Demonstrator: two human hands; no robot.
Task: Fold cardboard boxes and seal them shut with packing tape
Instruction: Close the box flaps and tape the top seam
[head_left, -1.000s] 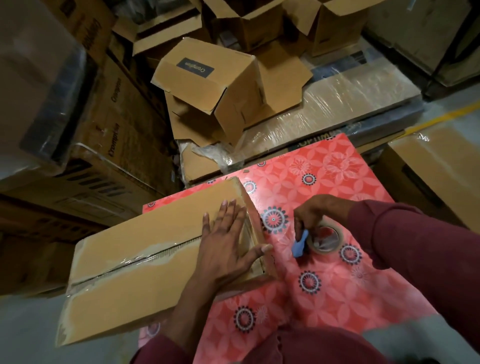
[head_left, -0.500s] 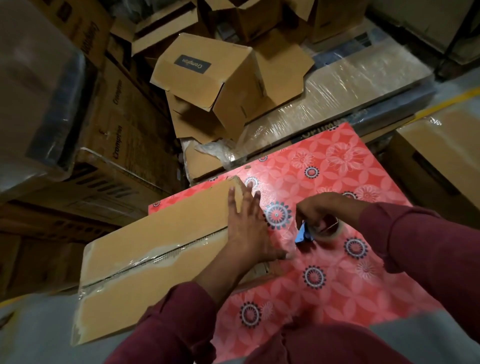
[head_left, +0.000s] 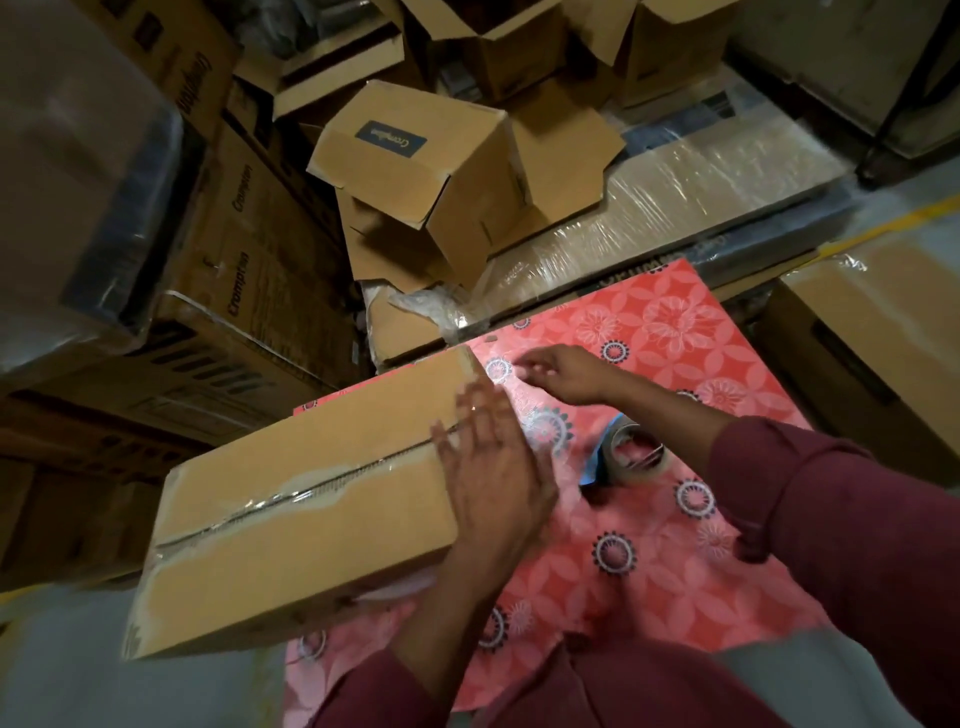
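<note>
A closed cardboard box lies on the red flowered table, hanging over its left edge, with clear tape along its top seam. My left hand presses flat on the box's right end, fingers straight. My right hand hovers above the table just beyond the box's far right corner, fingers loosely extended and holding nothing that I can make out. The roll of packing tape with a blue cutter lies on the table between my arms.
Several open, empty cardboard boxes are heaped behind the table. Large printed cartons stack on the left. A film-wrapped flat pack lies behind the table, and another carton stands on the right.
My right hand has let go of the tape roll and moved up towards the box's far corner. My left hand slid to the box's right end.
</note>
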